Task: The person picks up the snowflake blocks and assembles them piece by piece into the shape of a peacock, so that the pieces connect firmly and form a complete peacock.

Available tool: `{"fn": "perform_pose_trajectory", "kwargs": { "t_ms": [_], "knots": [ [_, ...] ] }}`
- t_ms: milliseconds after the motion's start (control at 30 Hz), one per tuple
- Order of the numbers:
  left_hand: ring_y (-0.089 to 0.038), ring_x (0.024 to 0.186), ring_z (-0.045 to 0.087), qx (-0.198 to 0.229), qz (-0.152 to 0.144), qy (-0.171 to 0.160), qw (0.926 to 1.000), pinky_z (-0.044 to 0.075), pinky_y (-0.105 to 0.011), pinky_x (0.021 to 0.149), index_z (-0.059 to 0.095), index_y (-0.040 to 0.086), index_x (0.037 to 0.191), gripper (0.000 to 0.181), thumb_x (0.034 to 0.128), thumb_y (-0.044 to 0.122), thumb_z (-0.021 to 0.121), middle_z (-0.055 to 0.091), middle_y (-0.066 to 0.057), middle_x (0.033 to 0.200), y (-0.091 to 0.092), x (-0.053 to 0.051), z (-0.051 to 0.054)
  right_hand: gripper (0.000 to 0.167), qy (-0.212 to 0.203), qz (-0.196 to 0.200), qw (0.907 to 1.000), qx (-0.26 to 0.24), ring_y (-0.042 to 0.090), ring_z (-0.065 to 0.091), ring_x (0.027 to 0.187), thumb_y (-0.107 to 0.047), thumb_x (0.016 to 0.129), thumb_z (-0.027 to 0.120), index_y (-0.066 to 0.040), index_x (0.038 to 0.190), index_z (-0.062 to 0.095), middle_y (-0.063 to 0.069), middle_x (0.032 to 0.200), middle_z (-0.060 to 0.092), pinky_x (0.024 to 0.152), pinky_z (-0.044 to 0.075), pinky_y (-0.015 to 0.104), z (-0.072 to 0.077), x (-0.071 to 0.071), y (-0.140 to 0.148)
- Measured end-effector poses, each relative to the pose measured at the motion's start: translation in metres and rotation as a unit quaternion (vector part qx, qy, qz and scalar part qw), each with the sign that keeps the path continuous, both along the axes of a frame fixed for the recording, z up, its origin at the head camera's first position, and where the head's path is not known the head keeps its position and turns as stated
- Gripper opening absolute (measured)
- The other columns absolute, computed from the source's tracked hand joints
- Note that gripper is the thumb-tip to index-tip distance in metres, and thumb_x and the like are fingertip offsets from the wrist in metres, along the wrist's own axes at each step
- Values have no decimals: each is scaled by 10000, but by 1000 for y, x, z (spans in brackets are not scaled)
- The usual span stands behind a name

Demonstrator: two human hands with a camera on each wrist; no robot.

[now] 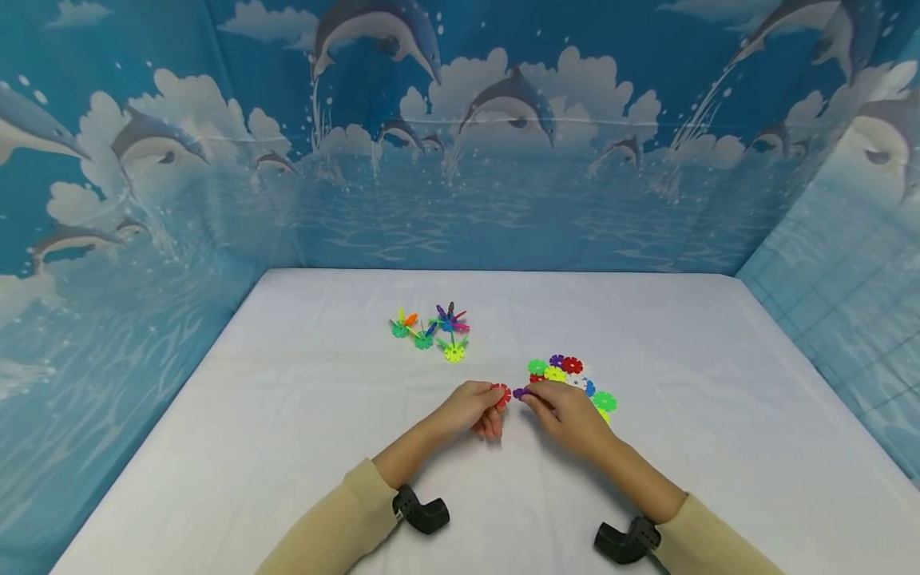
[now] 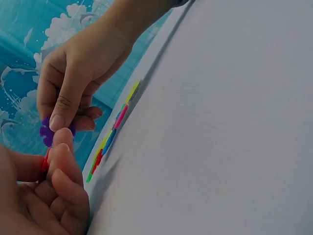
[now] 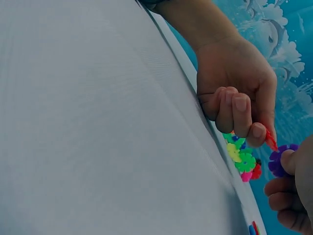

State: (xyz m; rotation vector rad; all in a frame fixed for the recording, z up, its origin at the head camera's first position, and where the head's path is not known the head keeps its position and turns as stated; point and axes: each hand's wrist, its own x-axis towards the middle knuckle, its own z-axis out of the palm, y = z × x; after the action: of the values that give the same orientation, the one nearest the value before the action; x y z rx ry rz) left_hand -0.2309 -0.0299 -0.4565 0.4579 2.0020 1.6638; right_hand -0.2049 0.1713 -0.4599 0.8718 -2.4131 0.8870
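Note:
My left hand pinches a red snowflake disc between thumb and forefinger. Facing it, my right hand pinches a purple snowflake disc. In the left wrist view the purple disc is just above the edge of the red disc. The right wrist view has the red disc edge-on beside the purple disc; whether they touch I cannot tell. Both discs are held above the white table.
Loose discs in several colours lie just beyond and right of my right hand. Farther back and left stand joined disc pieces, with a yellow disc at their front. A dolphin-print curtain surrounds the table.

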Motion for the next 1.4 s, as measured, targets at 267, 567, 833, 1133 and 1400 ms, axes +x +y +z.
{"fn": "perform_pose_trajectory", "kwargs": {
  "t_ms": [267, 567, 833, 1133, 1400],
  "knots": [
    [-82, 431, 476, 119, -2, -157, 9998, 411, -202, 436, 521, 62, 759, 329, 1037, 222, 451, 513, -1, 501, 0, 0, 1, 98, 519, 144, 9985, -21, 134, 657, 740, 7, 812, 744, -31, 895, 707, 34, 841, 704, 657, 562, 303, -4, 0, -1],
    [-66, 420, 453, 61, -31, -114, 9999, 395, -190, 427, 512, 62, 730, 347, 1035, 217, 454, 493, 11, 486, 0, 1, 1, 110, 628, 265, 9977, -54, 132, 645, 727, 31, 809, 731, -25, 895, 689, 32, 842, 697, 667, 567, 316, -6, 1, -3],
    [-59, 439, 411, 4, -272, -72, 9996, 347, -191, 435, 496, 77, 742, 335, 1045, 203, 428, 459, 24, 497, -1, 4, 0, 170, 673, 371, 9969, 140, 175, 653, 767, 55, 783, 733, -29, 920, 678, 32, 851, 691, 700, 572, 353, -7, 5, -6],
    [-56, 455, 392, 226, -286, -117, 9993, 317, -192, 438, 503, 70, 764, 324, 1048, 209, 431, 440, 30, 544, -1, 6, 3, 157, 693, 266, 9971, 184, 194, 665, 811, -7, 802, 749, -40, 939, 679, 33, 870, 703, 746, 571, 385, -9, 5, -7],
    [-78, 495, 444, 507, 340, 88, 9981, 366, -201, 467, 515, 46, 823, 265, 1037, 199, 484, 517, 7, 581, 3, 4, 1, 139, 494, 165, 9986, 12, 149, 652, 768, -9, 811, 750, -23, 938, 696, 30, 860, 695, 711, 573, 338, -5, 5, -6]
  ]
}}
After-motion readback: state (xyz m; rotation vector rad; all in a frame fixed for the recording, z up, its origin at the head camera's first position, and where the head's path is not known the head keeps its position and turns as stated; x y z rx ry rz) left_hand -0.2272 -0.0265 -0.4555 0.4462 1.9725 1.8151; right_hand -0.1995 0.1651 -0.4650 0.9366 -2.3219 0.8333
